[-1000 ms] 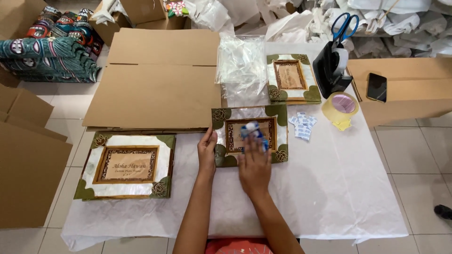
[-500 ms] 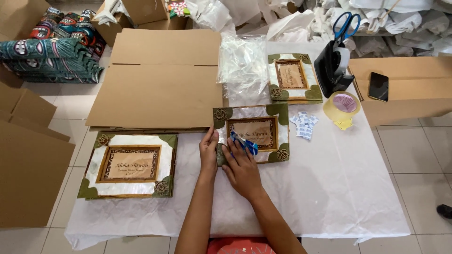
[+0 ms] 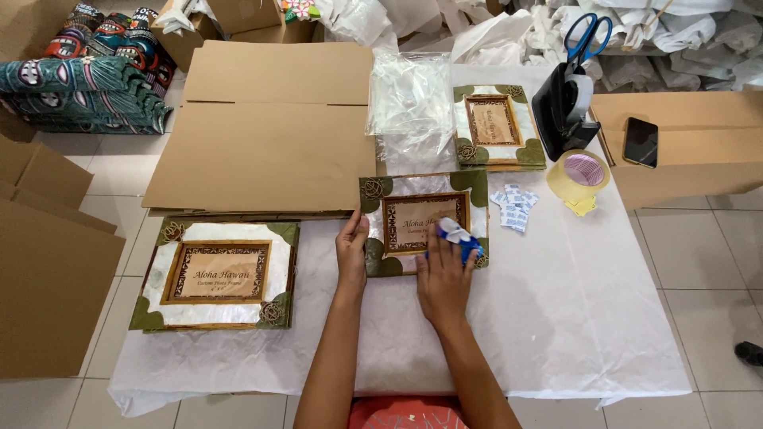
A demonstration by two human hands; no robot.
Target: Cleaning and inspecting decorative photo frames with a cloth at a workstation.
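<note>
A small picture frame (image 3: 413, 189) with shell-white face and green corners lies in the middle of the white-covered table (image 3: 604, 318). My left hand (image 3: 350, 250) holds its left edge, fingers flat against the side. My right hand (image 3: 443, 274) presses a blue and white cloth (image 3: 453, 236) onto the frame's lower right part. A larger frame (image 3: 216, 275) of the same style lies to the left. A third frame (image 3: 493, 124) lies farther back, right of a stack of clear plastic bags (image 3: 408, 99).
Flat cardboard sheets (image 3: 270, 127) lie at the back left. A black tape dispenser (image 3: 563, 107) with blue scissors (image 3: 587, 36), a tape roll (image 3: 581, 173), small white sachets (image 3: 513, 206) and a phone (image 3: 640, 141) on a box sit to the right. Cardboard (image 3: 48, 262) lies on the floor at left.
My right hand has slid with the cloth from the frame's upper middle, over to its left part, then to the lower right. My left hand stays on the left edge.
</note>
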